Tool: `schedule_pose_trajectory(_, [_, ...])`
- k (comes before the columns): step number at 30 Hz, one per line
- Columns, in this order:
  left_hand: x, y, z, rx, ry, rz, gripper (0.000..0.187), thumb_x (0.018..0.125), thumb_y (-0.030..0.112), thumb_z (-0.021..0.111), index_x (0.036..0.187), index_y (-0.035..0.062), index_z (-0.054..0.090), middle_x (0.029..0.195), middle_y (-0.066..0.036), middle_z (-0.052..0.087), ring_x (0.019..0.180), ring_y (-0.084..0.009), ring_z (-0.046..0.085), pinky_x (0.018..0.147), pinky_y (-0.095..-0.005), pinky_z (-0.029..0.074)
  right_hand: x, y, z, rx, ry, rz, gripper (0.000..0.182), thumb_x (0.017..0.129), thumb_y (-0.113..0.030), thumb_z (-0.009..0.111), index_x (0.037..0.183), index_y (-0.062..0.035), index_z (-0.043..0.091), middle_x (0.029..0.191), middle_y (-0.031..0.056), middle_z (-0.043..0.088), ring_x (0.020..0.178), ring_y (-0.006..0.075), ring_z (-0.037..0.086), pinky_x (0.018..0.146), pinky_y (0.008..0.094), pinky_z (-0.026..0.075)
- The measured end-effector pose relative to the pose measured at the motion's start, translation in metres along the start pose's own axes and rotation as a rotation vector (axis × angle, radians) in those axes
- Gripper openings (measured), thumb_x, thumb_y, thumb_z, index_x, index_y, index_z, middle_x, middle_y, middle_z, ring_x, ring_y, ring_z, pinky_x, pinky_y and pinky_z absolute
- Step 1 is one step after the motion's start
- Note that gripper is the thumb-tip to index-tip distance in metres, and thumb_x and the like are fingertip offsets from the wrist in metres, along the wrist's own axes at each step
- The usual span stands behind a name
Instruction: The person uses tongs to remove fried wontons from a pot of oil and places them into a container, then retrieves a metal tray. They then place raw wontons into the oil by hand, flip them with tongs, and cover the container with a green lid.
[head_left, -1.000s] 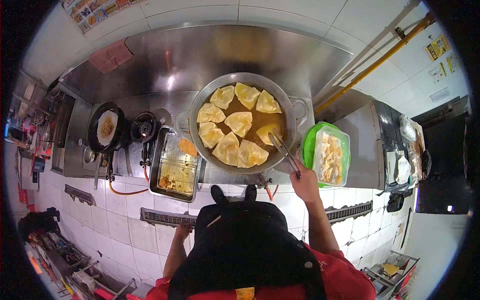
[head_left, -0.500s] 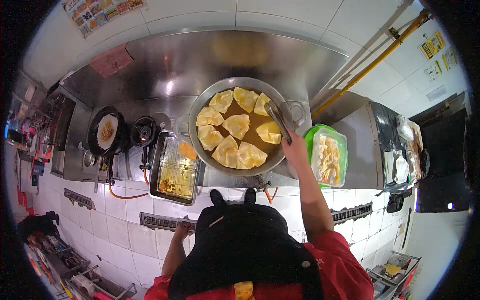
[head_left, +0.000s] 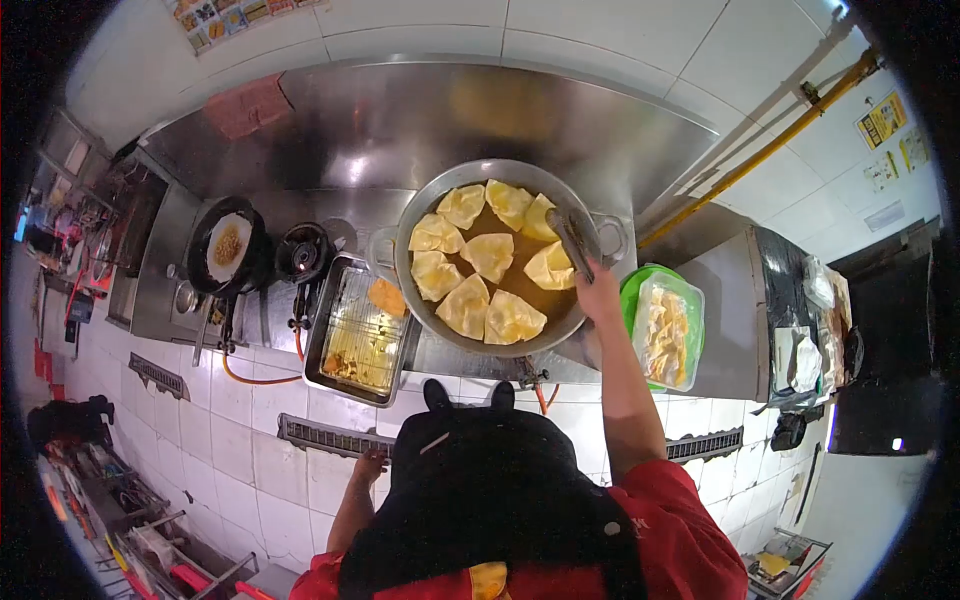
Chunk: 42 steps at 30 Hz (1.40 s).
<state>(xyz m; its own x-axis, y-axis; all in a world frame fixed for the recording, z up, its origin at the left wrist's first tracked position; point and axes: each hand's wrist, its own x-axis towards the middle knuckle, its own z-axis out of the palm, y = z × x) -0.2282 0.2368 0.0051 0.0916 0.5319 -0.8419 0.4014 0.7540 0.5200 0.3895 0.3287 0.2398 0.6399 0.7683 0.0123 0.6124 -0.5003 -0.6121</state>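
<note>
My right hand is closed around metal tongs, at the right side of a large two-handled pan. The tongs' tips are over the oil, close to a folded wonton and above another wonton. Several more pale yellow wontons, such as one in the middle, float around the pan. My left hand hangs low beside the black apron, its fingers loosely bent with nothing visible in them.
Left of the pan stands a rectangular tray with a wire rack and an orange fried piece. Farther left are a burner and a dark wok. On the right, a clear container of wontons rests on a green lid.
The view has shifted slightly, moving the scene a little right and down. My right hand still grips the tongs, which stay at the pan's right side. My left hand's fingers look looser.
</note>
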Motion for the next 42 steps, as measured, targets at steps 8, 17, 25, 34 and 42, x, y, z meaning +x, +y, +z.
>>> schedule_pose_trajectory(8, [0.013, -0.029, -0.010, 0.076, -0.098, 0.167, 0.028, 0.094, 0.020, 0.057, 0.113, -0.0010, 0.057, 0.092, -0.010, 0.064, 0.076, -0.0187, 0.064, 0.059, -0.0327, 0.053, -0.073, -0.039, -0.053, 0.039, -0.201, -0.024, 0.045, 0.082, -0.018, 0.061, 0.123, 0.0005, 0.059, 0.096, 0.0293, 0.064, 0.087, 0.0412, 0.065, 0.077, 0.0427, 0.051])
schedule_pose_trajectory(17, [-0.009, -0.004, 0.011, 0.034, 0.010, 0.022, 0.032, 0.096, 0.024, 0.053, 0.115, -0.0012, 0.058, 0.093, -0.012, 0.066, 0.078, -0.0194, 0.065, 0.062, -0.0325, 0.054, -0.176, -0.034, -0.056, 0.085, -0.341, -0.055, 0.042, 0.082, -0.013, 0.061, 0.121, 0.0018, 0.059, 0.069, 0.0208, 0.061, 0.059, 0.0310, 0.062, 0.058, 0.0368, 0.048])
schedule_pose_trajectory(25, [0.022, -0.020, 0.000, 0.073, -0.068, 0.114, 0.035, 0.095, 0.028, 0.055, 0.111, -0.0029, 0.058, 0.099, -0.015, 0.068, 0.080, -0.0218, 0.068, 0.062, -0.0337, 0.054, -0.189, -0.038, -0.040, 0.090, -0.297, -0.079, 0.043, 0.081, -0.012, 0.058, 0.123, 0.0011, 0.057, 0.070, 0.0219, 0.061, 0.058, 0.0328, 0.061, 0.056, 0.0377, 0.047])
schedule_pose_trajectory(34, [0.038, 0.004, -0.003, 0.398, -0.061, 0.216, 0.032, 0.095, 0.027, 0.052, 0.111, -0.0003, 0.059, 0.096, -0.015, 0.068, 0.078, -0.0224, 0.068, 0.065, -0.0350, 0.055, -0.111, -0.075, -0.011, -0.020, -0.172, -0.161, 0.044, 0.081, -0.013, 0.059, 0.123, -0.0011, 0.058, 0.076, 0.0247, 0.063, 0.067, 0.0387, 0.063, 0.063, 0.0442, 0.049])
schedule_pose_trajectory(42, [0.034, -0.033, -0.005, -0.069, 0.002, 0.199, 0.036, 0.095, 0.029, 0.054, 0.110, -0.0034, 0.057, 0.091, -0.014, 0.068, 0.074, -0.0206, 0.067, 0.061, -0.0329, 0.055, -0.059, -0.079, -0.006, 0.043, -0.215, -0.135, 0.040, 0.082, -0.017, 0.060, 0.118, -0.0019, 0.062, 0.086, 0.0277, 0.065, 0.080, 0.0402, 0.065, 0.073, 0.0439, 0.051])
